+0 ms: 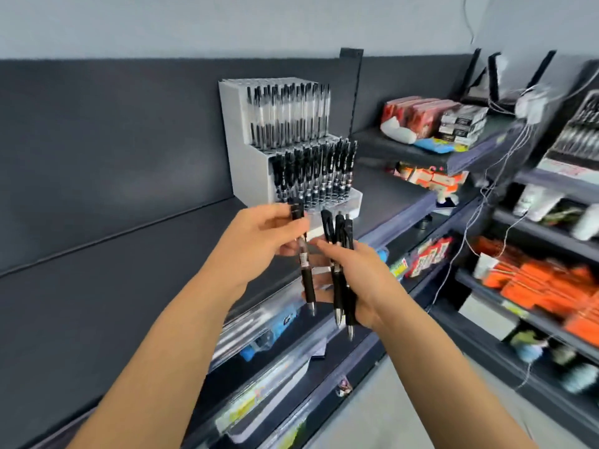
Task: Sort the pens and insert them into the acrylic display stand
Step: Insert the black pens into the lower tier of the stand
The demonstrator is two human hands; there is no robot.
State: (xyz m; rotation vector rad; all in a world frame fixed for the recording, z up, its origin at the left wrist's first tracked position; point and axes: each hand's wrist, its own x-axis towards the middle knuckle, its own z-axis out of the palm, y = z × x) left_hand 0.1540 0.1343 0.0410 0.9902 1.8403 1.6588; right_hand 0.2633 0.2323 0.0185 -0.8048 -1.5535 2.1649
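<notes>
head-worn view, angled down, close over shelf [129,286]

The display stand [243,157] sits on the shelf [136,280] ahead of me with rows of pens [288,115] in its back and front tiers, and before it my left hand [259,234] holds a single pen [307,277] just left of the bunch [342,241] in my right hand [359,277].

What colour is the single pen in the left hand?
The pen is black with a clear midsection, head view.
</notes>
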